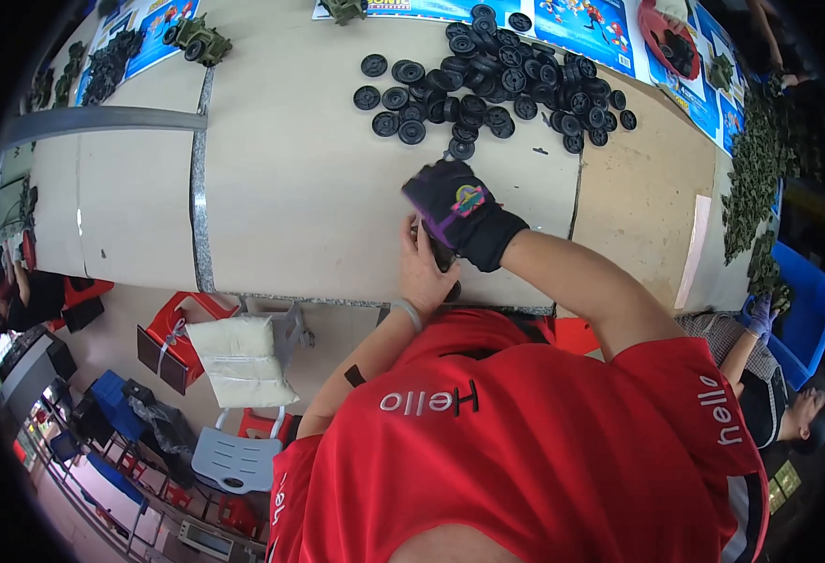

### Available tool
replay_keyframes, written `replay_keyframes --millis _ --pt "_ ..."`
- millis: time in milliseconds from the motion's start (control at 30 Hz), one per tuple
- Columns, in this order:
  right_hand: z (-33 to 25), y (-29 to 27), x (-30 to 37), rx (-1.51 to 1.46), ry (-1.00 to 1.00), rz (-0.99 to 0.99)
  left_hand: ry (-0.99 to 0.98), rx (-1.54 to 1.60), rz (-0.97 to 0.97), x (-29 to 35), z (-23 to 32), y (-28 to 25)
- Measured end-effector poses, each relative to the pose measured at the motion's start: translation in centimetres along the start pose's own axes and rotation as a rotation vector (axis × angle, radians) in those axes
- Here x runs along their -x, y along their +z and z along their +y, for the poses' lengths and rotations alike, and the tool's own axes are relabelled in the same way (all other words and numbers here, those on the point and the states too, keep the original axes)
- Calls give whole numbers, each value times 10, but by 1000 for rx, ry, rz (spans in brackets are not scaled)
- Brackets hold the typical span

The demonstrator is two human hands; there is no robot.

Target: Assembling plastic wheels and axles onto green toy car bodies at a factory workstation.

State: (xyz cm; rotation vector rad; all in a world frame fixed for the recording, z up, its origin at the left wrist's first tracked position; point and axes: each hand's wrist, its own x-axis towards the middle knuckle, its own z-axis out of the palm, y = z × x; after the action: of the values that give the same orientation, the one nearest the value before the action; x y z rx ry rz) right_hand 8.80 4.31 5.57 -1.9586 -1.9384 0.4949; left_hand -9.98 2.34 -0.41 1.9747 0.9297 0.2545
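Note:
My left hand (425, 274), bare with a band at the wrist, is closed around a small dark object (441, 251) at the table's near edge. Most of that object is covered by my hands, so its kind cannot be made out. Just above it, my right hand (459, 208), in a black and purple glove, is closed and pressed against the same object. Its fingertips are hidden. Beyond my hands lies a heap of black toy wheels (513, 81), with one wheel (460, 148) close to the glove.
Green toy vehicles (201, 42) stand at the far left. A red bowl (671, 39) holds dark parts at the far right. Green parts (755, 188) are piled along the right edge, where a co-worker's gloved hand (762, 314) is beside a blue bin (807, 305). A grey bar (103, 120) crosses the left table.

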Motion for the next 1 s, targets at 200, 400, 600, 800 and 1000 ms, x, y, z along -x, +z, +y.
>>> replay_keyframes --millis 200,400,600,800,1000 --pt "11 11 5 -62 167 167 -22 16 -13 -1 11 -4" --pt "23 27 4 -150 144 137 -3 93 70 0 11 -5" --pt "76 7 17 32 393 410 -86 -51 58 23 -14 -24" --pt "96 -10 12 137 330 239 4 -211 -39 24 1 -16" --pt "94 -15 51 -227 356 488 -95 27 -112 7 21 -22"
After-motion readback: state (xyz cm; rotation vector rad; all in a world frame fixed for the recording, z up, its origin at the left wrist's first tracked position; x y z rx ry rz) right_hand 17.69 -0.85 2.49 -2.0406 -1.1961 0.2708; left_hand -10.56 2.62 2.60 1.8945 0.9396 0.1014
